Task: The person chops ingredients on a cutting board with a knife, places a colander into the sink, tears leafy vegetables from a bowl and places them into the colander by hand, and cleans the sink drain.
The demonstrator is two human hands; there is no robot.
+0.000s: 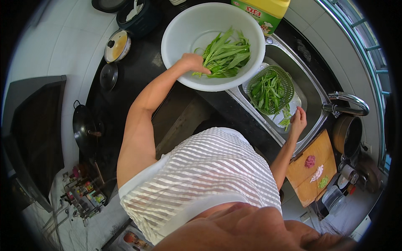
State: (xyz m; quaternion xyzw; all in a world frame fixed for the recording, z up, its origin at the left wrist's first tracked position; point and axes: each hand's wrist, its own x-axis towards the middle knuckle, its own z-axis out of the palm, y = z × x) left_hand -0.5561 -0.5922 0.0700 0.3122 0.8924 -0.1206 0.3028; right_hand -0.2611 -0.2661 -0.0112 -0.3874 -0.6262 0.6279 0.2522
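A large white plastic basin [176,31] holds a bunch of long-leaved greens [230,55]. My left hand [196,63] reaches over its near rim and grips the stem ends, thumb across them; the other fingers are mostly hidden. In the steel sink [309,84] stands a green plastic colander [287,83] with more picked greens [268,89] inside. Just right of the colander, over the sink, is my right hand [299,120]. Its fingers are bent close together, and whether they pinch anything cannot be made out. Loose stem pieces [285,117] lie below the colander on a pale, shiny surface.
A yellow detergent jug [267,12] stands behind the basin. The faucet [348,103] arches over the sink's right side. A wooden cutting board [301,185] bears minced meat [310,161] and chopped bits. Left are a lidded enamel pot [117,47], a rice cooker [138,22] and a wok [83,125].
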